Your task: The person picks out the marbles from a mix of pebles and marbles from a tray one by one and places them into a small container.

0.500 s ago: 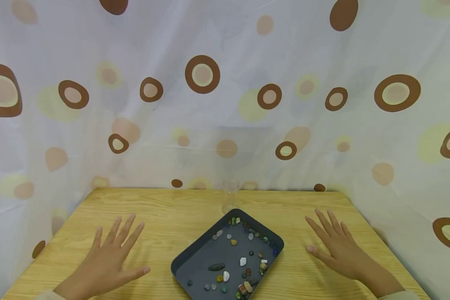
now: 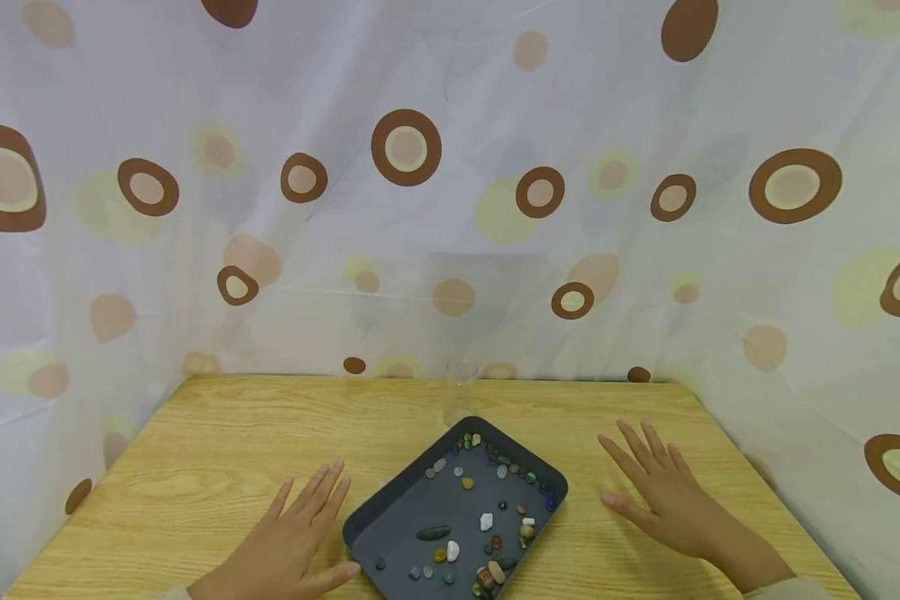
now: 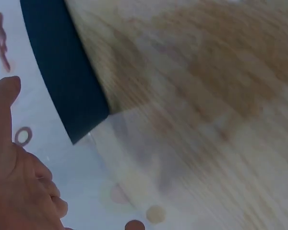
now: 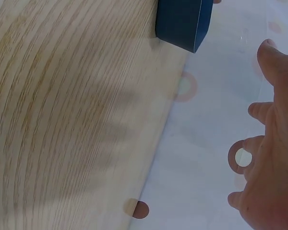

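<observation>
A dark grey rectangular tray [image 2: 412, 508] lies at an angle on the wooden table, its near corner cut off by the head view's lower edge. Scattered inside are small stones and glassy pebbles, among them a long dark stone [image 2: 433, 533], a white stone [image 2: 486, 522] and a yellow one [image 2: 439, 556]. My left hand [image 2: 281, 542] is just left of the tray, fingers extended, thumb tip by the tray's left side. To the tray's right my right hand [image 2: 667, 500] hovers with fingers spread, farther from the wall. Both hands hold nothing.
A clear glass vessel [image 2: 461, 392] with a flared rim stands behind the tray's far corner. The pale wooden table [image 2: 285, 417] ends at a white curtain [image 2: 450, 233] with brown and yellow circles, which surrounds its back and sides.
My left hand has moved right and nearer to me, up to the tray, its fingers closer together. My right hand has shifted slightly left. Tray and stones have stayed put.
</observation>
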Demonstrator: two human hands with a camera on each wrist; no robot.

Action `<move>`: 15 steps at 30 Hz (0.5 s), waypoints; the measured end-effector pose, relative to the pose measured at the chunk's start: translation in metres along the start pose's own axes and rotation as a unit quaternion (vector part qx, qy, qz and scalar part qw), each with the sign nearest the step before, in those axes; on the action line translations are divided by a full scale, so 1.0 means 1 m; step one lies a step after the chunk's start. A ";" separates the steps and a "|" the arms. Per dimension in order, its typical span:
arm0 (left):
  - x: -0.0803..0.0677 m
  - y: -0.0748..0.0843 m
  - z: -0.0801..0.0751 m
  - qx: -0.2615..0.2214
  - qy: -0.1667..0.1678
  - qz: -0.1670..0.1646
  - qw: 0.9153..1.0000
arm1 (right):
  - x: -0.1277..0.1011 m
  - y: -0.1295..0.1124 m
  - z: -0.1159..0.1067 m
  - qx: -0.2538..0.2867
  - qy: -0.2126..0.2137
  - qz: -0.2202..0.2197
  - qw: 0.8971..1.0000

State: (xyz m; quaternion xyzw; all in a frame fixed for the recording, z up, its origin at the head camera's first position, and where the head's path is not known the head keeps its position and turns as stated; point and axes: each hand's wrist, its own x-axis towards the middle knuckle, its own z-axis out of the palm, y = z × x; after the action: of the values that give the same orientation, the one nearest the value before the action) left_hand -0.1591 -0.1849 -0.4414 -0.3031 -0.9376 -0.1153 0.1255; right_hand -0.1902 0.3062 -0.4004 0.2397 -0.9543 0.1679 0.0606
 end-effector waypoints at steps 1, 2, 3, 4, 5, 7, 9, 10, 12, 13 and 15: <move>0.002 0.003 0.004 -0.006 -0.006 0.003 1.000 | 0.001 -0.001 0.001 0.000 -0.001 -0.002 1.000; 0.003 0.005 0.008 -0.011 -0.011 0.007 1.000 | 0.002 -0.001 0.002 0.002 -0.002 -0.004 1.000; 0.005 0.007 0.011 -0.010 -0.014 0.014 1.000 | 0.003 -0.002 0.003 0.002 -0.002 -0.006 1.000; 0.006 0.009 0.014 -0.013 -0.019 0.017 1.000 | 0.003 -0.003 0.004 0.003 -0.003 -0.008 1.000; 0.006 0.010 0.016 -0.009 -0.022 0.023 0.999 | 0.004 -0.004 0.005 0.003 -0.004 -0.010 1.000; 0.007 0.012 0.020 0.001 -0.023 0.031 0.999 | 0.005 -0.006 0.007 0.005 -0.004 -0.012 1.000; 0.006 0.013 0.023 0.000 -0.025 0.031 0.999 | 0.006 -0.008 0.008 0.007 -0.006 -0.013 1.000; 0.005 0.013 0.024 -0.008 -0.029 0.027 0.999 | 0.006 -0.008 0.008 0.008 -0.006 -0.013 1.000; 0.005 0.014 0.025 -0.009 -0.030 0.025 0.999 | 0.007 -0.009 0.009 0.009 -0.007 -0.012 1.000; 0.004 0.014 0.026 -0.010 -0.030 0.025 0.999 | 0.007 -0.009 0.010 0.009 -0.007 -0.012 1.000; 0.005 0.014 0.026 -0.022 -0.035 0.022 0.999 | 0.007 -0.010 0.010 0.007 -0.010 -0.010 1.000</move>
State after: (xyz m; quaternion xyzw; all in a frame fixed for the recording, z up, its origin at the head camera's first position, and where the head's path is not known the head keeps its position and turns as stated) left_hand -0.1588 -0.1636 -0.4629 -0.3302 -0.9317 -0.1226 0.0886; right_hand -0.1924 0.2914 -0.4053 0.2513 -0.9511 0.1720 0.0512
